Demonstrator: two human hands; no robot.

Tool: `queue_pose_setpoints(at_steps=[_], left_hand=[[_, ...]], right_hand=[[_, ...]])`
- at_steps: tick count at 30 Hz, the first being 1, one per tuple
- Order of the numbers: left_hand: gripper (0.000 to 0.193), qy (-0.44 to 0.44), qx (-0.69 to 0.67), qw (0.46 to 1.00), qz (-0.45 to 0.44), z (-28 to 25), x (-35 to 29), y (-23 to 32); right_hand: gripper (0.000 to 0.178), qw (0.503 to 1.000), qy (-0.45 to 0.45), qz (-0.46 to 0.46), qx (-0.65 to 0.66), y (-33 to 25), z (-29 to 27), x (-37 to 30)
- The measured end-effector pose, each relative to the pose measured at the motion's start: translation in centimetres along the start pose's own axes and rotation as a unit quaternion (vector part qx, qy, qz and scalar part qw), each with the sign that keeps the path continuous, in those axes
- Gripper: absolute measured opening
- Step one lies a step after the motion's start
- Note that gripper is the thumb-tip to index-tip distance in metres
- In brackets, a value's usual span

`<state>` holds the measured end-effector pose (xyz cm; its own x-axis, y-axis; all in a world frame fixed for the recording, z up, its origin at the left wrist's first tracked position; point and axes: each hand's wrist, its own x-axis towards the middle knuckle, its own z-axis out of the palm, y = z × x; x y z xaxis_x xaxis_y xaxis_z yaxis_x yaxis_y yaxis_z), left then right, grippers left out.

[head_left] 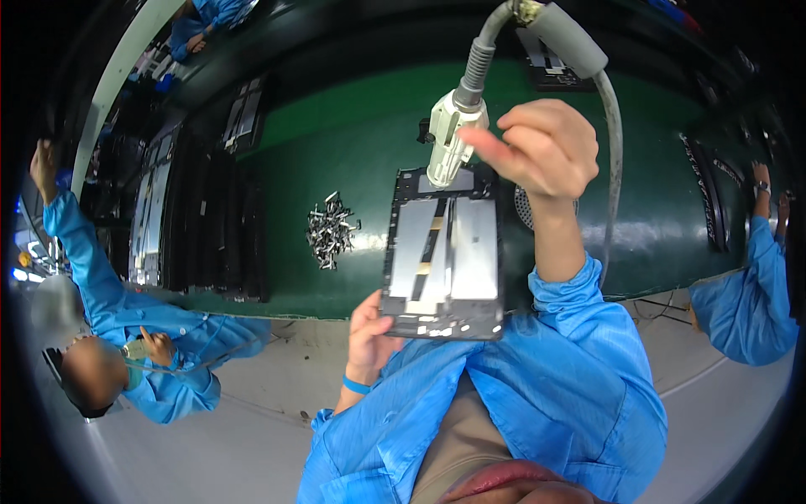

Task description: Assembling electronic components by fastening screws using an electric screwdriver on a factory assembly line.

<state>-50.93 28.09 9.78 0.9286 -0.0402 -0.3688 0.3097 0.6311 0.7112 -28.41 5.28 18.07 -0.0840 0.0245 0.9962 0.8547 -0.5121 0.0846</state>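
Observation:
An opened tablet (474, 244) with a black frame, silver battery panels and a dark ribbon cable leans over the green table's near edge. My left hand (369, 336) grips its lower left corner, thumb on top. Over the tablet's top end hangs a white air nozzle (453, 139) on a grey ribbed hose, pointing down. My right hand (550, 151) is raised beside the nozzle, its fingers curled and its thumb reaching to the nozzle's side. What the curled fingers hold, if anything, is hidden.
A pile of small metal parts (332, 231) lies on the green table (311, 126) left of the tablet. Stacked dark tablet housings (201, 218) stand farther left. Black strips (705, 193) lie at the right. A grey cable (615, 151) hangs right of my hand. A co-worker (134, 319) sits left.

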Motion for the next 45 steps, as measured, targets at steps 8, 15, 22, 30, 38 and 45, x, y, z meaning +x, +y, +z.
queue_pose_setpoints(at_steps=[8,15,22,30,38,45], left_hand=[[0.064,0.042,0.070,0.990,0.119,-1.4,-0.3,6.3],[0.046,0.096,-0.058,0.977,0.183,1.4,5.1,8.3],[0.014,0.035,-0.085,0.983,0.162,6.9,22.8,7.9],[0.012,0.003,-0.120,0.984,0.129,5.6,35.7,7.9],[0.040,0.417,0.329,0.809,0.253,-1.9,40.5,11.1],[0.031,0.240,0.557,0.744,0.282,15.1,39.4,2.8]], right_hand=[[0.043,1.000,0.006,-0.019,-0.008,1.6,-1.7,0.6],[0.043,0.997,0.032,-0.012,-0.068,3.5,-2.5,0.2],[0.037,0.986,0.056,0.009,-0.155,3.2,-3.5,1.2],[0.028,0.991,0.052,0.116,-0.038,4.9,-2.8,-0.1],[0.031,0.981,0.067,0.180,-0.026,2.5,0.3,0.4],[0.028,0.805,0.064,0.579,0.114,4.7,0.9,-3.5]])
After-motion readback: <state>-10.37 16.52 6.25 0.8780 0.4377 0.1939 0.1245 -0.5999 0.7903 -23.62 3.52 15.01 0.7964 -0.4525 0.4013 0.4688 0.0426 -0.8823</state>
